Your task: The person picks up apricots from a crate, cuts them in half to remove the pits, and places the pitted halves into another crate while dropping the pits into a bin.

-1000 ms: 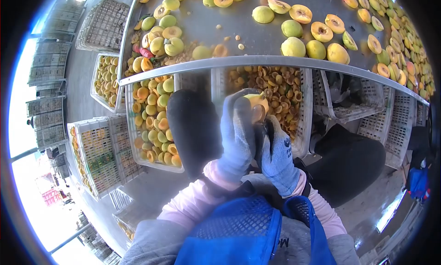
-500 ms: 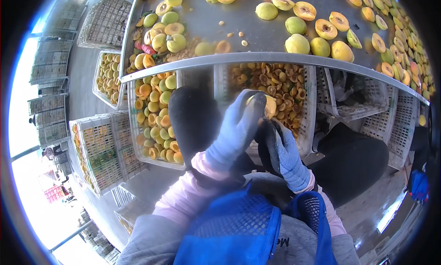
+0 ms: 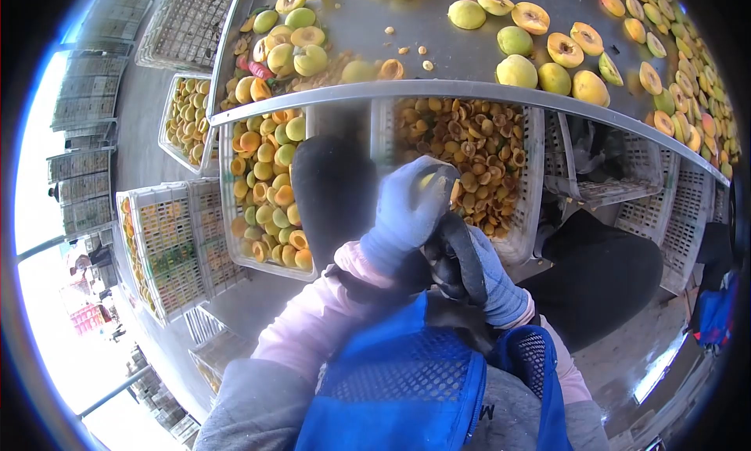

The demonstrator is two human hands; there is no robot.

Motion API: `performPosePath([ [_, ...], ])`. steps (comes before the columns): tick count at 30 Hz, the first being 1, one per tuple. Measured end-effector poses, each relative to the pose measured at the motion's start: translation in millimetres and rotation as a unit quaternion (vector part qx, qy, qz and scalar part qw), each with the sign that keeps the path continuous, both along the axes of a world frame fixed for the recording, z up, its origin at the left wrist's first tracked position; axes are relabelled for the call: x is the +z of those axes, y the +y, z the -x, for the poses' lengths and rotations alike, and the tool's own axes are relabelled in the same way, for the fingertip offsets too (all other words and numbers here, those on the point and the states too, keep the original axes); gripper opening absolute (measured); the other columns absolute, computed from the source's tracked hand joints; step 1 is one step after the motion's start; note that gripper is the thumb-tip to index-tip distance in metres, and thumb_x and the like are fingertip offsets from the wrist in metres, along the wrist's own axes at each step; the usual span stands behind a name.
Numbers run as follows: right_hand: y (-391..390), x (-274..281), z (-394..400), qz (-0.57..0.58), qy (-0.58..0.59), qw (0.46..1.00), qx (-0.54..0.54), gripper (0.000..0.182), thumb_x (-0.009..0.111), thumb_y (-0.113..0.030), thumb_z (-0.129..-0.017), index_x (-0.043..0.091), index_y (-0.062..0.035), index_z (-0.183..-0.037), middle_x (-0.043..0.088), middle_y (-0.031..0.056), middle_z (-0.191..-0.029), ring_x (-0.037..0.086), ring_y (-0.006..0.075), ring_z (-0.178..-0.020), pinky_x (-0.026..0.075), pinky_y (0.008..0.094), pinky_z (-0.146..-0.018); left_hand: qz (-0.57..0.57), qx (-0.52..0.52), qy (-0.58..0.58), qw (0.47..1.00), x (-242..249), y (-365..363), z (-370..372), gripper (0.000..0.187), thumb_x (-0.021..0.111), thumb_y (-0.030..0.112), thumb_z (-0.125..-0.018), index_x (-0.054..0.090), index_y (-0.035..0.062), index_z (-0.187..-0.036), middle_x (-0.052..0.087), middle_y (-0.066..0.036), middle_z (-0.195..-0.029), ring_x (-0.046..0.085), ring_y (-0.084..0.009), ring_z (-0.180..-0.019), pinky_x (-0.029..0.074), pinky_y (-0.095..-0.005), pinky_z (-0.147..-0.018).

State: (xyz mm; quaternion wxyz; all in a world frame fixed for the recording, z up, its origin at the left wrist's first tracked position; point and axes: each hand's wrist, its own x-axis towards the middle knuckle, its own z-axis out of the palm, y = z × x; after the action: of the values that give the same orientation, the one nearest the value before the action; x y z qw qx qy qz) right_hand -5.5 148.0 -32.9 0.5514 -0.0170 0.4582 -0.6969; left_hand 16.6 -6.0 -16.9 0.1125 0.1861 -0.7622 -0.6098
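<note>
My left hand (image 3: 411,208), in a blue glove with dark fingertips, is closed around a yellow-green peach (image 3: 427,182); only a sliver of its skin shows. Just below and to the right, my right hand (image 3: 473,267), in a similar glove with a dark palm, is curled with its fingers bent. Whatever it holds is hidden. The hands almost touch in front of my lap. Beneath them a crate (image 3: 532,185) is filled with small brownish-orange hollow fruit pieces (image 3: 477,165).
A metal table (image 3: 438,52) carries whole and halved peaches (image 3: 565,50), its raised rim (image 3: 469,89) facing me. A crate of peaches (image 3: 266,193) stands left of my knee. Stacked crates (image 3: 168,240) stand farther left. A tilted crate (image 3: 602,189) lies under the table at right.
My left hand has turned, so the orange cut side seen earlier no longer shows. My right hand has drawn slightly down and left, with its fingers more curled.
</note>
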Motion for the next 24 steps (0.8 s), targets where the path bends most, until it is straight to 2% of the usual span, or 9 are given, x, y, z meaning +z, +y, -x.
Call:
performPosePath([
  [1, 0.1, 11.7, 4.5, 0.000, -0.229, 0.973, 0.028, 0.036, 0.048, -0.040, -0.099, 0.053, -0.0047, -0.102, 0.048, -0.0006, -0.063, 0.040, 0.0055, -0.042, 0.029, 0.0208, -0.036, 0.019, -0.008, 0.006, 1.000, -3.3, -1.2, 0.4, 0.015, 0.059, 0.011, -0.088, 0.065, -0.0010, -0.094, 0.064, -0.010, -0.072, 0.060, -0.0144, -0.062, 0.047, -0.0270, -0.058],
  [4, -5.8, 19.6, 2.3, -0.038, -0.199, 0.979, 0.002, 0.049, 0.042, -0.054, -0.098, 0.049, -0.0074, -0.083, 0.038, -0.0032, -0.058, 0.030, 0.0042, -0.038, 0.023, 0.0190, -0.034, 0.076, -0.025, 0.023, 0.997, -15.0, -3.8, 0.4, 0.014, 0.060, 0.012, -0.088, 0.065, -0.0002, -0.093, 0.065, -0.012, -0.074, 0.063, -0.0167, -0.065, 0.048, -0.0283, -0.060],
  [10, -7.1, 20.5, 7.3, -0.076, -0.180, 0.981, 0.015, 0.049, 0.042, -0.054, -0.098, 0.049, -0.0081, -0.082, 0.034, -0.0048, -0.056, 0.027, 0.0041, -0.037, 0.021, 0.0177, -0.033, 0.162, -0.035, -0.054, 0.985, -19.4, -3.1, 0.7, 0.020, 0.059, 0.010, -0.084, 0.064, -0.0017, -0.100, 0.064, -0.014, -0.087, 0.063, -0.0232, -0.075, 0.050, -0.0300, -0.073],
  [12, -2.2, 14.7, 9.0, -0.021, -0.274, 0.961, 0.016, 0.048, 0.043, -0.052, -0.098, 0.051, -0.0079, -0.084, 0.035, -0.0042, -0.055, 0.028, 0.0043, -0.037, 0.022, 0.0179, -0.032, 0.202, -0.047, -0.021, 0.978, -19.7, -3.8, 3.2, 0.020, 0.060, 0.010, -0.084, 0.064, -0.0011, -0.100, 0.064, -0.013, -0.085, 0.063, -0.0217, -0.075, 0.050, -0.0307, -0.074],
  [16, -3.9, 24.3, 8.0, 0.003, -0.334, 0.942, -0.021, 0.049, 0.044, -0.053, -0.098, 0.055, -0.0061, -0.087, 0.037, -0.0026, -0.054, 0.032, 0.0044, -0.037, 0.026, 0.0181, -0.031, -0.113, -0.068, -0.030, 0.991, -29.7, -0.6, 0.8, 0.023, 0.057, 0.021, -0.091, 0.065, -0.0001, -0.097, 0.065, -0.008, -0.082, 0.061, -0.0173, -0.073, 0.049, -0.0298, -0.070],
  [18, 0.6, 7.6, 4.4, 0.108, -0.437, 0.893, -0.014, 0.051, 0.043, -0.054, -0.098, 0.056, -0.0052, -0.088, 0.039, -0.0014, -0.054, 0.034, 0.0048, -0.037, 0.029, 0.0184, -0.030, -0.272, -0.072, -0.060, 0.958, -30.2, 4.1, -2.7, 0.025, 0.059, 0.024, -0.091, 0.065, 0.0009, -0.094, 0.064, -0.006, -0.079, 0.059, -0.0146, -0.069, 0.048, -0.0275, -0.065],
  [19, 2.6, 0.2, 3.4, 0.158, -0.485, 0.860, -0.009, 0.052, 0.042, -0.054, -0.098, 0.057, -0.0047, -0.089, 0.040, -0.0008, -0.055, 0.035, 0.0050, -0.037, 0.030, 0.0186, -0.030, -0.424, -0.035, -0.063, 0.903, -26.8, 8.0, -2.1, 0.027, 0.058, 0.027, -0.092, 0.064, 0.0009, -0.096, 0.064, -0.006, -0.083, 0.059, -0.0136, -0.075, 0.047, -0.0275, -0.067],
  [22, 3.9, -8.3, 4.0, 0.245, -0.552, 0.797, -0.010, 0.054, 0.039, -0.055, -0.098, 0.057, -0.0043, -0.089, 0.043, 0.0005, -0.057, 0.036, 0.0059, -0.037, 0.031, 0.0191, -0.029, -0.335, -0.031, -0.001, 0.942, -38.4, 17.6, -3.3, 0.029, 0.057, 0.028, -0.095, 0.061, 0.0010, -0.106, 0.063, -0.006, -0.091, 0.058, -0.0136, -0.083, 0.048, -0.0275, -0.074],
  [24, 2.4, -14.8, 2.0, 0.295, -0.548, 0.783, 0.007, 0.054, 0.038, -0.055, -0.098, 0.058, -0.0058, -0.090, 0.044, 0.0008, -0.058, 0.037, 0.0067, -0.038, 0.031, 0.0187, -0.030, -0.290, 0.047, -0.024, 0.956, -41.1, 25.2, -6.1, 0.040, 0.059, 0.030, -0.094, 0.052, 0.0023, -0.121, 0.062, -0.007, -0.097, 0.058, -0.0144, -0.091, 0.048, -0.0283, -0.084],
])
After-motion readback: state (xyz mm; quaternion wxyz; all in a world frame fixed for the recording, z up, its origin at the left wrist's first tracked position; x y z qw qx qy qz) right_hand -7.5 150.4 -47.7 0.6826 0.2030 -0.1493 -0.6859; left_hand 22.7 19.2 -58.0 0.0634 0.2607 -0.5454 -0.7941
